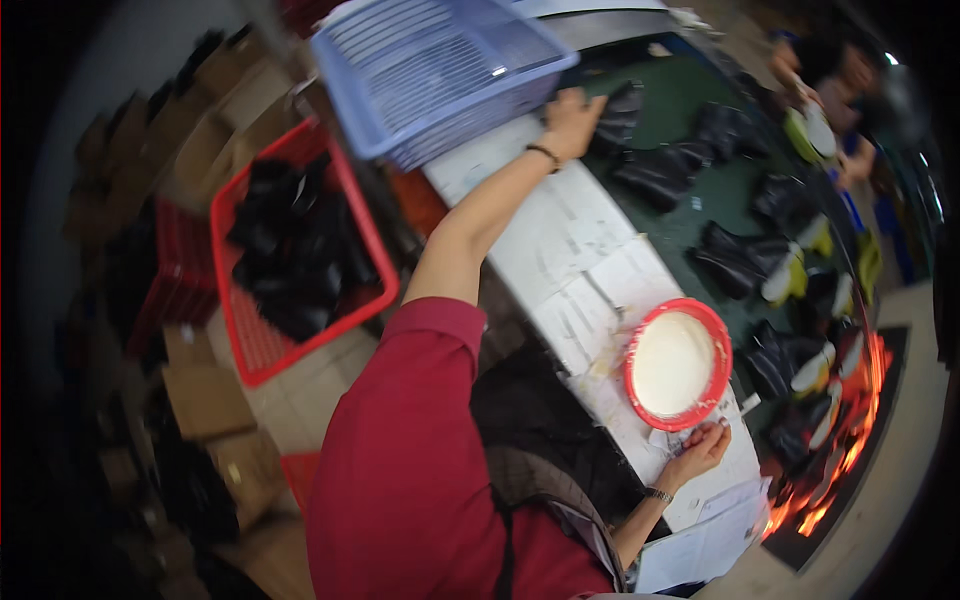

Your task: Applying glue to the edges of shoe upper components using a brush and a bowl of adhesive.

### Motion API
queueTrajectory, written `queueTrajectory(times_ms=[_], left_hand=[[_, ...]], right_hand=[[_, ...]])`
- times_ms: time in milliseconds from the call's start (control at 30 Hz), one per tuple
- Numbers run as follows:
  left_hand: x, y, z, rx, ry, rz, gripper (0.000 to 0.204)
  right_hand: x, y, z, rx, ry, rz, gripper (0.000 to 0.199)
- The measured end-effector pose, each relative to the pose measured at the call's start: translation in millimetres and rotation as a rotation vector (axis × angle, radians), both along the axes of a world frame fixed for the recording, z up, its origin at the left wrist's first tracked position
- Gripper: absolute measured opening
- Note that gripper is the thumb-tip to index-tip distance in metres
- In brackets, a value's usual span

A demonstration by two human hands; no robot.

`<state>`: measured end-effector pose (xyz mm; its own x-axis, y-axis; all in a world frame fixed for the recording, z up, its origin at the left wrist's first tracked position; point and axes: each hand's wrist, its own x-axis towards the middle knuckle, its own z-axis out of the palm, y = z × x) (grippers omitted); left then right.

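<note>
A dark green conveyor belt curved away beyond the worker's outstretched fingers, carrying a line of black boot uppers, some fitted over yellow-and-white lasts, toward an orange glow at its far end. Alongside it ran a white work ledge papered with sheets (stained and smeared near the bowl), on which both of the person's hands lay.

Well back from the left fingertips, on the floor side of the ledge, a red plastic crate held a heap of black pieces. Just beside the left fingers, on the side away from the belt, a pale blue slatted basket sat tilted at the head of the ledge.

Just beyond the right fingers stood a round red bowl filled with a creamy white paste.

The left hand, a dark band at its wrist, reached out at full stretch to the belt's edge, its fingers spread and laid against a black boot upper; whether they gripped it could not be told. The right hand, a watch at its wrist, rested on the ledge just below the bowl's rim, fingers curled together; whether they pinched anything could not be told.

Past the far fingertips, across the belt, another person's hands worked at a yellow-and-white last.
</note>
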<state>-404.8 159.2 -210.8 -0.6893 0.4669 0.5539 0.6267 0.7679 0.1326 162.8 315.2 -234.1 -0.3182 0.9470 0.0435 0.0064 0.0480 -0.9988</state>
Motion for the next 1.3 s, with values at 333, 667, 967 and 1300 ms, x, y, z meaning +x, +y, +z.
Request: queueTrajectory(times_ms=[333, 667, 967, 1300], left_hand=[[190, -265, 80, 0.488, 0.131, 0.268, 0.017], [151, -501, 62, -0.173, -0.486, 1.138, 0.094], [182, -457, 22, -0.273, -0.668, 0.313, 0.085], [192, -440, 135, -0.514, -0.019, 0.163, 0.039]], right_hand=[[-7, 2, 3, 0.015, 0.059, -0.029, 0.019], [-2, 1, 0, 0.030, 0.074, 0.019, 0.024], [-5, 2, -3, 0.055, 0.090, 0.035, 0.024], [3, 5, -12, 0.050, 0.096, -0.023, 0.020]])
